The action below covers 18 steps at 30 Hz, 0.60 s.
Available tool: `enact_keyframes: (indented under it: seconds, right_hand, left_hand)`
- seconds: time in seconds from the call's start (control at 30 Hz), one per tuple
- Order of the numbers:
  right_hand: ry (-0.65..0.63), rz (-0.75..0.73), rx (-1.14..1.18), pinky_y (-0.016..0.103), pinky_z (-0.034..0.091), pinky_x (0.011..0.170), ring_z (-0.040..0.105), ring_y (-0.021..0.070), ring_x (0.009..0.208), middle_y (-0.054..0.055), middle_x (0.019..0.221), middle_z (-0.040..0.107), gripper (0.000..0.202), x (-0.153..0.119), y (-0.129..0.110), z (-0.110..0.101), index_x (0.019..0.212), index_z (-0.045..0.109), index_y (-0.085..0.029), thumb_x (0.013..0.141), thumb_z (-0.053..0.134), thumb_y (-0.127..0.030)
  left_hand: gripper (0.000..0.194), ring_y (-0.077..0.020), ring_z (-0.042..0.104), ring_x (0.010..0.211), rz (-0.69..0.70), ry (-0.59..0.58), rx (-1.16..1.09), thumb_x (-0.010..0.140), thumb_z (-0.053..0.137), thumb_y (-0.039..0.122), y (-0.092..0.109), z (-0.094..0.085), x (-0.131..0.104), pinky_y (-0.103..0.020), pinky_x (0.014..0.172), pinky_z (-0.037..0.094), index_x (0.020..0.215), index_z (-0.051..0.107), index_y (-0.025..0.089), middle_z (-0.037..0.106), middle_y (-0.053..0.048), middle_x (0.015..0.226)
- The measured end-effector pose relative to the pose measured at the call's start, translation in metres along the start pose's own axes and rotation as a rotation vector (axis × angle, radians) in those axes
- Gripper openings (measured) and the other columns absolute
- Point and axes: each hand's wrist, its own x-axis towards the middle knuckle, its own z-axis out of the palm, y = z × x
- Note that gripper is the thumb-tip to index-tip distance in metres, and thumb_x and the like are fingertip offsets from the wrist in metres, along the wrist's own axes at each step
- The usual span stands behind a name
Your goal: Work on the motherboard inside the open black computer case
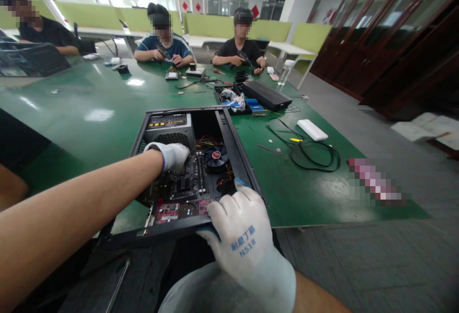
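An open black computer case point(244, 160) lies on its side at the table's near edge. My left hand point(174, 156), in a white glove, reaches inside it over the motherboard point(191, 179), just below the power supply point(168, 128). Its fingers are curled downward, and whatever is in them is hidden. A round CPU fan point(216, 156) sits to its right, with coloured cables point(208, 143) behind. Nearer to me is a red circuit board point(168, 211). My gloved right hand point(238, 231) is closed around the case's near right corner, thumb under the rim.
On the green table point(304, 198) to the right lie a black cable point(319, 164), a white power bank-like block point(311, 130) and a pixelated red item point(373, 181). Farther back are a tray with gloves point(233, 100) and a black panel point(267, 95). Several people point(163, 40) sit across.
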Motion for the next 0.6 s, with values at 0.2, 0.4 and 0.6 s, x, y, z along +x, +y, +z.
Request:
enact_keyframes:
  seconds: [0.2,0.4,0.6]
  right_hand:
    - [0.021,-0.004,0.001,0.043,0.031,0.098,0.048,0.0220,0.077,0.001,0.080,0.058,0.028,0.0013,0.0005,-0.0013,0.090,0.060,-0.022,0.079,0.072,-0.045]
    - [0.033,-0.013,-0.015,0.044,0.033,0.097,0.048,0.0229,0.076,0.002,0.078,0.059,0.025,0.0011,0.0021,0.0012,0.092,0.063,-0.022,0.080,0.071,-0.042]
    - [0.061,-0.032,-0.021,0.045,0.034,0.095,0.048,0.0239,0.074,0.003,0.076,0.058,0.023,0.0006,0.0047,0.0010,0.090,0.062,-0.022,0.081,0.070,-0.041]
  left_hand:
    - [0.046,-0.0285,0.066,0.110,0.000,-0.029,0.040,0.070,0.073,0.027,-0.0020,0.0008,0.0022,-0.029,0.094,0.050,0.114,0.070,0.012,0.070,-0.017,0.120]
    - [0.051,-0.0275,0.064,0.115,-0.013,-0.029,0.053,0.071,0.073,0.028,-0.0031,-0.0020,-0.0012,-0.028,0.096,0.049,0.120,0.068,0.014,0.068,-0.016,0.126]
    - [0.051,-0.0271,0.067,0.107,-0.007,-0.065,0.027,0.067,0.076,0.031,-0.0012,-0.0019,0.0000,-0.029,0.092,0.052,0.116,0.071,0.016,0.072,-0.014,0.119]
